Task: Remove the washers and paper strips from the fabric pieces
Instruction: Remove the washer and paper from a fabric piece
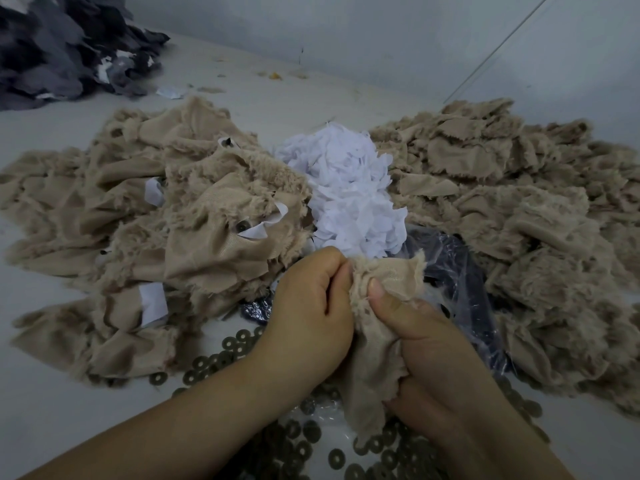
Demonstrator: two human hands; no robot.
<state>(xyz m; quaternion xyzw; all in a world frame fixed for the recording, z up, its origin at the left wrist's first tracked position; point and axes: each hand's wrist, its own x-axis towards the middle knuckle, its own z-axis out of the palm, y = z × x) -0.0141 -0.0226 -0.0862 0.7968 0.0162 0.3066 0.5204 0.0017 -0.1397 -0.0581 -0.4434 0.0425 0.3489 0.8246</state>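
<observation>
Your left hand (308,306) and right hand (426,344) both pinch one limp, frayed beige fabric piece (377,341). It is light and floppy; hold its top edge.

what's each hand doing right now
Left hand: pinching the top edge of the frayed beige fabric piece.
Right hand: gripping the same piece, thumb on top.

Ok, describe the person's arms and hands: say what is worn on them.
Both forearms are bare as far as the frame shows: no sleeves in view. The left hand and right hand wear no gloves, and no rings, watch or bracelets show. The right thumbnail is short and unpainted.
</observation>
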